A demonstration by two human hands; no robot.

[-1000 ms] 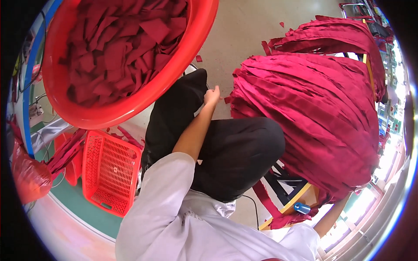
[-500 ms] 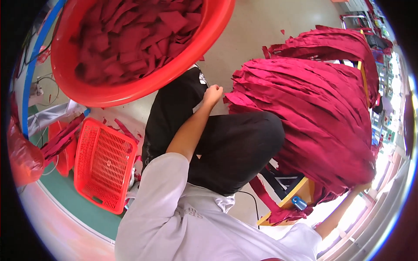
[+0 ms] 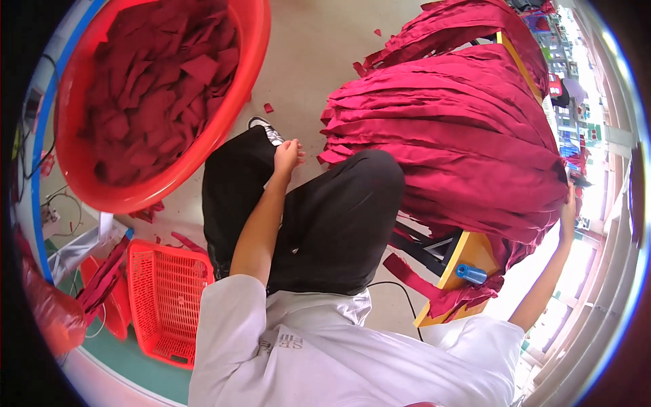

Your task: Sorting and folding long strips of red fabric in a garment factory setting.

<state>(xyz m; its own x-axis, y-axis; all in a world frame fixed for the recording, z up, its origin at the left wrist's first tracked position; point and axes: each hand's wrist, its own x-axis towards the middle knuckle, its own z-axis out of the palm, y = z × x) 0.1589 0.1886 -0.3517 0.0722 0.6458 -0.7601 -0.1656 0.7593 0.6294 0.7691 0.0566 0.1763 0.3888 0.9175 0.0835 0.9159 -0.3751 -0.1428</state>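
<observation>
A thick heap of dark red fabric strips (image 3: 447,136) is draped over a yellow-edged stand (image 3: 461,264) on my right. My right hand (image 3: 569,197) touches the heap's far right edge. Its visible fingers look stretched along the cloth; part of the hand is lost against the bright background. Over my bent left leg, my left hand (image 3: 288,157) is curled into a loose fist, with no object showing in it. It is apart from the strips.
A big red tub (image 3: 237,136) full of cut red fabric pieces stands at upper left. Below it is a red plastic basket (image 3: 169,298). A blue cylinder (image 3: 471,273) lies on the stand's corner. A black cable (image 3: 403,292) runs along the floor nearby.
My right hand has moved up along the heap's right edge from its lower corner. My view has shifted, so tub and heap sit differently. The left hand stays curled over the leg.
</observation>
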